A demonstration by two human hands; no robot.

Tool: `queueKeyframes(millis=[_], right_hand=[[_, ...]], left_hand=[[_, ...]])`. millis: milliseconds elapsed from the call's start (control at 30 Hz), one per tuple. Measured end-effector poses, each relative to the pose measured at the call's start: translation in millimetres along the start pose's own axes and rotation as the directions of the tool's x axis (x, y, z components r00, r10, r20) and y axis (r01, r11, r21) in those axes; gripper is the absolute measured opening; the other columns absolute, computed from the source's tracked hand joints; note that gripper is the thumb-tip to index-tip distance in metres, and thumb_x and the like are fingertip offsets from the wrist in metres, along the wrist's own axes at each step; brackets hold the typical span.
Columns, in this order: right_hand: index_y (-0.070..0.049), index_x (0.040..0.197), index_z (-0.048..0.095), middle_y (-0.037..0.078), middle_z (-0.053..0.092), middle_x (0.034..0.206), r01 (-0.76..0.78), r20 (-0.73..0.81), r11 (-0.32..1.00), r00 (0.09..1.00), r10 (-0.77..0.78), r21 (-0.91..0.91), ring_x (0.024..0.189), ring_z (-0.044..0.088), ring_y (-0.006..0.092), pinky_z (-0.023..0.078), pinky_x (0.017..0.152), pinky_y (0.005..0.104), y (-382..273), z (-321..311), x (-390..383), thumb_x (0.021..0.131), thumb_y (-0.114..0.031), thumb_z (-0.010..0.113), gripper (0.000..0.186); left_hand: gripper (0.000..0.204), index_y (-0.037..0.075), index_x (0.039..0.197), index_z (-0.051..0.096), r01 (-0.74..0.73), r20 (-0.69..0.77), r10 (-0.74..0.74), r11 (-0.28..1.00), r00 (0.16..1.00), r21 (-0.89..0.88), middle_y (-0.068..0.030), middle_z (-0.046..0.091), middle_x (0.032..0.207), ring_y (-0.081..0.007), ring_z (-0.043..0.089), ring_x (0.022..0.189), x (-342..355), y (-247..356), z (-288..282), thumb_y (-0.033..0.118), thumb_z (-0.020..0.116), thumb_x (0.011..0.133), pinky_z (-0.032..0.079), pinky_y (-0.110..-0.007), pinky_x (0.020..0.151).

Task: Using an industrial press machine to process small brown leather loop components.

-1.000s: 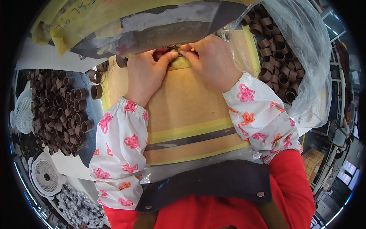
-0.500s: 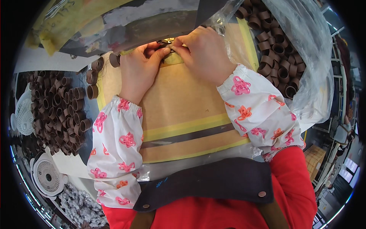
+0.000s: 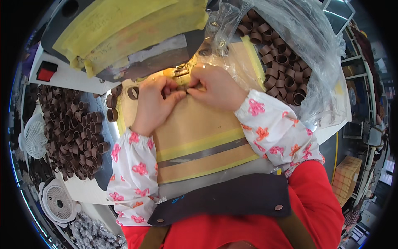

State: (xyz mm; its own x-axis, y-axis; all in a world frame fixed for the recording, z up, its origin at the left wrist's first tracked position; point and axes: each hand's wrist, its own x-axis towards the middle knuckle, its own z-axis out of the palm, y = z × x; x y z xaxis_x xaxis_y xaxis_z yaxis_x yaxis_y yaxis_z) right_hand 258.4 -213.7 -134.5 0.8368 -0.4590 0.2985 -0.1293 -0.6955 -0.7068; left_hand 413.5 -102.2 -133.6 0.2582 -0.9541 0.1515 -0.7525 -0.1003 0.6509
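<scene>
As left hand [image 3: 153, 101] pinches small dark piece [image 3: 182, 88], right hand [image 3: 215, 88] pinches it too.

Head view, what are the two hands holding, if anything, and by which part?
The left hand and right hand pinch a small dark piece; which part of it is hidden.

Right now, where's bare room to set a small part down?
Largest: tan board between the sleeves, bounded by the left hand and right hand above and yellow tape below. Smaller: tan band just below the dark strip. Crowded: left ring heap; right ring heap beside clear plastic; under the machine head.
</scene>
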Motion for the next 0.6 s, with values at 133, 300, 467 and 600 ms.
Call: queueKeyframes(millis=[133, 300, 467, 600], right_hand=[[-0.001, 0.086, 0.058, 0.009, 0.058, 0.071, -0.105, -0.107, 0.992, 0.988, 0.111, 0.063, 0.063, 0.058, 0.0171, 0.046, 0.057, 0.0276, -8, 8, -8, 0.073, -0.007, 0.064, 0.016], [-0.001, 0.086, 0.058, 0.012, 0.062, 0.076, -0.171, 0.034, 0.897, 0.984, 0.172, 0.408, 0.070, 0.060, 0.0242, 0.047, 0.062, 0.0315, 1, 5, 6, 0.076, -0.007, 0.058, 0.011], [-0.006, 0.085, 0.056, 0.012, 0.058, 0.066, 0.069, 0.158, 0.995, 0.984, -0.079, 0.072, 0.063, 0.057, 0.0304, 0.044, 0.057, 0.0386, -24, 1, -9, 0.077, -0.011, 0.053, 0.010], [-0.010, 0.091, 0.054, 0.012, 0.057, 0.064, 0.173, 0.243, 0.985, 0.955, -0.172, 0.016, 0.059, 0.057, 0.0316, 0.042, 0.054, 0.0424, -35, 6, -25, 0.077, -0.011, 0.051, 0.015]], left_hand=[[0.023, 0.003, 0.071, 0.059, 0.141, 0.083, -0.130, 0.979, 0.988, -0.147, -0.0054, 0.051, 0.056, -0.0195, 0.050, 0.053, -4, 17, 4, 0.020, 0.073, 0.066, 0.039, -0.032, 0.059], [0.012, 0.004, 0.076, 0.060, -0.176, -0.040, 0.175, 0.984, 0.984, -0.014, -0.0085, 0.058, 0.067, -0.0244, 0.056, 0.065, 0, 9, 6, 0.016, 0.063, 0.077, 0.040, -0.034, 0.063], [0.010, 0.006, 0.082, 0.059, -0.205, -0.254, 0.145, 0.951, 0.956, -0.230, -0.0076, 0.058, 0.072, -0.0240, 0.056, 0.066, -1, 19, 4, 0.012, 0.051, 0.084, 0.039, -0.035, 0.067], [0.015, 0.007, 0.073, 0.057, -0.410, 0.003, 0.415, 0.897, 0.910, 0.163, -0.0069, 0.058, 0.071, -0.0250, 0.055, 0.063, 1, 8, 1, 0.015, 0.052, 0.084, 0.036, -0.037, 0.062]])
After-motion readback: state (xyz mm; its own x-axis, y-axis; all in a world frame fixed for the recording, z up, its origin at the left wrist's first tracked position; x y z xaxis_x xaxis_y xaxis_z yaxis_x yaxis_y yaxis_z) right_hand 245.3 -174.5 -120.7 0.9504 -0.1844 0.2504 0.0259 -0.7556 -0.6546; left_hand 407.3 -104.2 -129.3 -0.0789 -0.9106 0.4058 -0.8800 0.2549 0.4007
